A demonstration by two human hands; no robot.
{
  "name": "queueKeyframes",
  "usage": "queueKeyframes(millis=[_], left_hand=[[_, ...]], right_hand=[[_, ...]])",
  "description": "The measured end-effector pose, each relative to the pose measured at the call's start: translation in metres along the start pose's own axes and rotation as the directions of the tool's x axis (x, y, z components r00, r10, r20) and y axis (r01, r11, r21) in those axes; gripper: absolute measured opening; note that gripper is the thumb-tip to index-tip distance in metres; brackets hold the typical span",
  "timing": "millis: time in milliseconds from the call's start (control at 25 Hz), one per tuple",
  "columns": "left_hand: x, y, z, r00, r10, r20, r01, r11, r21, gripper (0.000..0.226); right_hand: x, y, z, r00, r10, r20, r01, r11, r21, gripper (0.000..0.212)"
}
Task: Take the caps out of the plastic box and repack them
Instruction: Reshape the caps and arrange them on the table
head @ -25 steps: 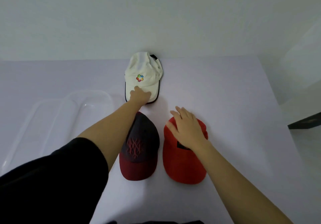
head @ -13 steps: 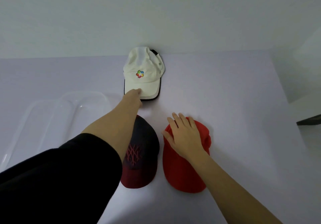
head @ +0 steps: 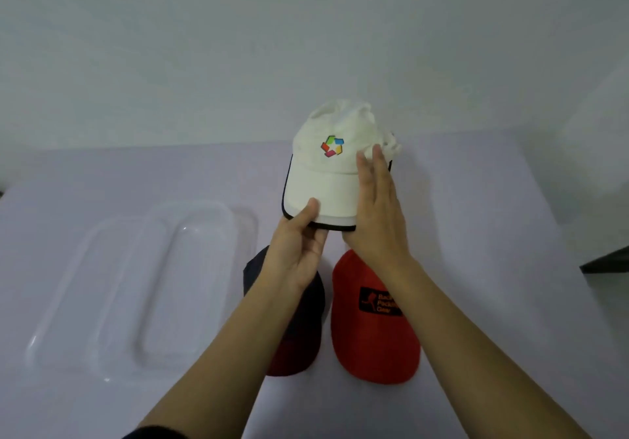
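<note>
Lettering on the black patch of the red cap [head: 371, 346] is orange, too blurred to read. The white cap [head: 323, 179] bears a multicoloured pinwheel logo. Half a second ago it lay far on the table [head: 476, 302]. Now it is lifted, the left hand [head: 296, 251] pinching its brim. The right hand [head: 377, 213], off the red cap, lies flat-fingered along its right side. The dark cap [head: 303, 333] and, at left, the clear plastic box [head: 238, 224] are unmoved.
</note>
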State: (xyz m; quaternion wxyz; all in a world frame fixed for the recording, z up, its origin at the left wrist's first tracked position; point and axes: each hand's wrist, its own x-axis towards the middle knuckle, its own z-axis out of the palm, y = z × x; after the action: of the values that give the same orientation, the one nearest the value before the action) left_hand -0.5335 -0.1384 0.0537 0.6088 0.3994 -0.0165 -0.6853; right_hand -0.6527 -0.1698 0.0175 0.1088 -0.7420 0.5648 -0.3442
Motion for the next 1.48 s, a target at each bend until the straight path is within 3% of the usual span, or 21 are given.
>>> queueKeyframes(millis=[80,160,200,240,280,320,360,400,440,560,600,680,760,840,960,1080,1120,1240,1280,1360,1480], left_hand=[[-0.021,-0.004,-0.004,0.997,0.067,0.035,-0.069,0.996,0.061,0.041],[-0.035,-0.001,-0.016,0.974,0.184,0.131,-0.204,0.965,0.165,0.063],[-0.041,0.003,-0.024,0.956,0.237,0.176,-0.279,0.918,0.282,0.079],[-0.044,0.007,-0.033,0.926,0.303,0.227,-0.376,0.801,0.466,0.092],[-0.048,0.012,-0.038,0.872,0.366,0.324,-0.485,0.56,0.671,0.1],[-0.049,0.017,-0.044,0.801,0.382,0.46,-0.56,0.209,0.802,0.105],[-0.047,0.019,-0.048,0.72,0.365,0.59,-0.581,-0.146,0.801,0.107],[-0.043,0.019,-0.05,0.651,0.352,0.672,-0.546,-0.399,0.737,0.106],[-0.041,0.019,-0.049,0.61,0.383,0.694,-0.501,-0.492,0.712,0.102],[-0.042,0.011,-0.048,0.54,0.51,0.67,-0.518,-0.426,0.742,0.084],[-0.049,0.007,-0.043,0.552,0.523,0.65,-0.573,-0.329,0.751,0.071],[-0.072,-0.007,-0.027,0.646,0.531,0.549,-0.644,-0.008,0.765,0.048],[-0.082,-0.02,-0.022,0.608,0.603,0.516,-0.639,-0.014,0.769,0.03],[-0.089,-0.026,-0.025,0.613,0.58,0.536,-0.691,0.065,0.72,0.032],[-0.085,-0.009,-0.032,0.63,0.497,0.597,-0.658,-0.067,0.75,0.035],[-0.076,0.017,-0.044,0.695,0.425,0.58,-0.621,-0.053,0.782,0.066],[-0.073,0.022,-0.044,0.711,0.42,0.564,-0.631,0.03,0.775,0.062],[-0.088,0.022,-0.025,0.856,0.414,0.311,-0.51,0.574,0.641,0.021],[-0.09,0.014,-0.024,0.881,0.392,0.266,-0.469,0.643,0.605,0.016],[-0.085,-0.008,-0.036,0.887,0.423,0.185,-0.416,0.557,0.719,0.016],[-0.082,-0.013,-0.051,0.845,0.431,0.316,-0.484,0.367,0.794,0.028]], right_hand=[[0.001,-0.007,-0.01,0.995,-0.056,-0.084,0.056,0.998,-0.01,0.069],[-0.007,-0.011,-0.016,0.986,-0.117,-0.116,0.116,0.993,-0.012,0.057],[-0.013,-0.012,-0.018,0.984,-0.143,-0.11,0.142,0.99,-0.01,0.056],[-0.017,-0.013,-0.02,0.981,-0.162,-0.103,0.162,0.987,-0.014,0.056],[-0.02,-0.014,-0.021,0.98,-0.172,-0.102,0.171,0.985,-0.024,0.056],[-0.023,-0.016,-0.023,0.98,-0.175,-0.098,0.172,0.984,-0.038,0.056],[-0.026,-0.02,-0.025,0.979,-0.179,-0.094,0.175,0.983,-0.052,0.057],[-0.029,-0.026,-0.027,0.979,-0.186,-0.086,0.182,0.982,-0.06,0.057],[-0.032,-0.031,-0.029,0.977,-0.198,-0.084,0.193,0.979,-0.062,0.056],[-0.049,-0.044,-0.027,0.982,-0.165,-0.091,0.17,0.984,0.051,0.064],[-0.056,-0.046,-0.025,0.987,-0.137,-0.085,0.149,0.979,0.143,0.068],[-0.066,-0.056,-0.029,0.995,-0.069,-0.072,0.09,0.931,0.354,0.07],[-0.075,-0.066,-0.031,0.997,-0.023,-0.07,0.051,0.894,0.444,0.058],[-0.081,-0.064,-0.036,0.997,-0.013,-0.078,0.04,0.929,0.368,0.052],[-0.093,-0.059,-0.043,0.997,0.032,0.068,-0.059,0.895,0.443,0.076],[-0.103,-0.056,-0.044,0.986,0.061,0.156,-0.133,0.851,0.507,0.079],[-0.106,-0.057,-0.044,0.985,0.053,0.164,-0.132,0.842,0.522,0.08],[-0.113,-0.061,-0.047,0.969,0.047,0.242,-0.184,0.79,0.584,0.086],[-0.113,-0.064,-0.047,0.971,0.044,0.235,-0.183,0.771,0.61,0.086],[-0.11,-0.074,-0.048,0.976,0.04,0.215,-0.179,0.715,0.676,0.078],[-0.101,-0.078,-0.063,0.987,0.004,0.158,-0.104,0.771,0.629,0.074]])
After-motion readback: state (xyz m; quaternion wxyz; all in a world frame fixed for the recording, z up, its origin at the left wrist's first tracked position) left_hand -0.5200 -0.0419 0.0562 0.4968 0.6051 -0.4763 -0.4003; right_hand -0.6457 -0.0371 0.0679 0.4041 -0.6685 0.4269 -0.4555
